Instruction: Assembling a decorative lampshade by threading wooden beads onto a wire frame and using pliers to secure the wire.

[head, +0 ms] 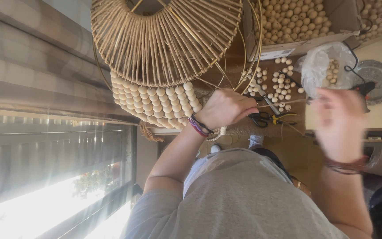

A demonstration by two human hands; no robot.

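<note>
- Left hand [226,107] sits curled right at the edge of the bead rows [155,104], fingers closed down where the cord [284,103] meets the frame; it looks pinched on the cord end, though the fingertips are hidden under the hand.
- Right hand [339,117] is out to the side, well apart from the left, blurred; fingers seem gathered near the cord's far end, but I cannot tell whether they actually grip it.
- The cord runs between the two hands, its long axis nearly level across the view, passing over the loose beads [279,82] on the table [244,128].
- So the beaded piece lies just beside the left hand, away from the right; the left is clearly the nearer hand.
- Above the bead rows sits the wrapped ring [164,40] with its gold wire hoop [258,48].
- Scissors [260,118] and pliers [283,117] lie between the hands, just under the cord line.
- A bag of beads [326,68] sits above the right hand, a box of beads [297,22] beyond it.
</note>
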